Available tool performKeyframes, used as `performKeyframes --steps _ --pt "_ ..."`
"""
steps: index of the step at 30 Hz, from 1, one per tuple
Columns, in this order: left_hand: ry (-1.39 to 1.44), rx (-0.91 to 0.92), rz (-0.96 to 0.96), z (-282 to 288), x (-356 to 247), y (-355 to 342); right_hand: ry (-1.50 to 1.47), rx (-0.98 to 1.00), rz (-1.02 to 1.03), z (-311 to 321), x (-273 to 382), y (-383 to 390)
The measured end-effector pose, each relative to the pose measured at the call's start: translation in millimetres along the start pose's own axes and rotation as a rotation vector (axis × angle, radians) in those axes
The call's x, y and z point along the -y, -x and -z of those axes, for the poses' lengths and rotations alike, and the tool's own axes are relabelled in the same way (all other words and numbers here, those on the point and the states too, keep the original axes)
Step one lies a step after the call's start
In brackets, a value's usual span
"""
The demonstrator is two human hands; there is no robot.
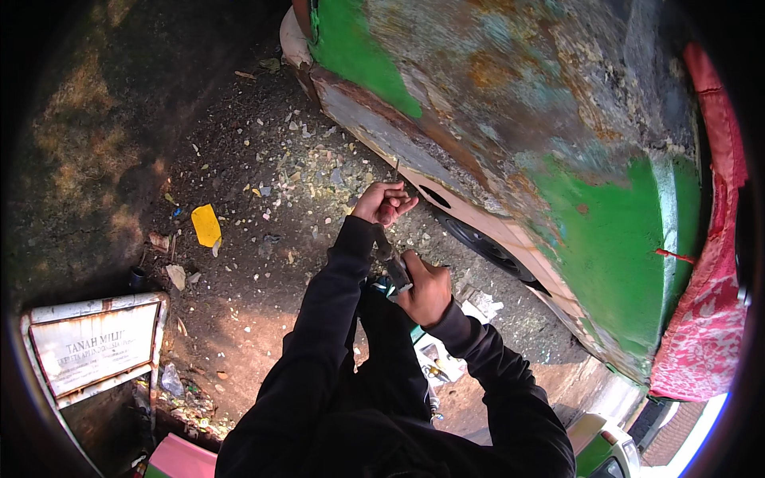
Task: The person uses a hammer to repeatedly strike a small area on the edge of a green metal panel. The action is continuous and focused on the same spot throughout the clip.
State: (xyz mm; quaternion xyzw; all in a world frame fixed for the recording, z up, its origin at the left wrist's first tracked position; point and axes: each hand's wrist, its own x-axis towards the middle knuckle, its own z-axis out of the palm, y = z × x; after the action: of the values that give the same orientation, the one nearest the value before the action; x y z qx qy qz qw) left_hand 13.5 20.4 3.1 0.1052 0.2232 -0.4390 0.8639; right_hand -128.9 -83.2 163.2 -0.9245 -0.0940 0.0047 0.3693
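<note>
My left hand (382, 202) is closed around a thin metal rod (396, 169) whose upper end is beside the weathered lower edge (421, 163) of a vehicle body (486, 95) with patchy green paint, rust and bare patches. Whether the rod touches that edge I cannot tell. Below and right of it, my right hand (426, 291) grips a hammer (389, 259), its metal head angled up toward my left hand. A dark slot in the pale lower panel and a black wheel (486, 247) lie just to the right.
Paint chips and debris litter the dirt ground (255, 239), with a yellow scrap (205, 225). A rusty white framed sign (100, 307) stands lower left beside pink bodywork (179, 458). Red patterned cloth (689, 342) hangs at right. Papers (438, 358) lie by my legs; another green vehicle (598, 450) is lower right.
</note>
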Motion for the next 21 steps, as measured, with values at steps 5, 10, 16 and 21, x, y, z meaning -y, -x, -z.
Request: performKeyframes --steps 5,10,16,21 --pt "0.056 0.055 -0.010 -8 6 3 -0.005 -0.001 -0.012 3 -5 5" --pt "0.048 -0.028 -0.004 -4 0 2 -0.022 0.028 -0.023 1 -8 6" --pt "0.014 -0.027 -0.043 -10 1 2 -0.019 -0.009 0.103 -1 -12 9" --pt "-0.008 -0.134 -0.079 -14 1 -7 0.252 -0.054 0.041 -17 -40 -3"
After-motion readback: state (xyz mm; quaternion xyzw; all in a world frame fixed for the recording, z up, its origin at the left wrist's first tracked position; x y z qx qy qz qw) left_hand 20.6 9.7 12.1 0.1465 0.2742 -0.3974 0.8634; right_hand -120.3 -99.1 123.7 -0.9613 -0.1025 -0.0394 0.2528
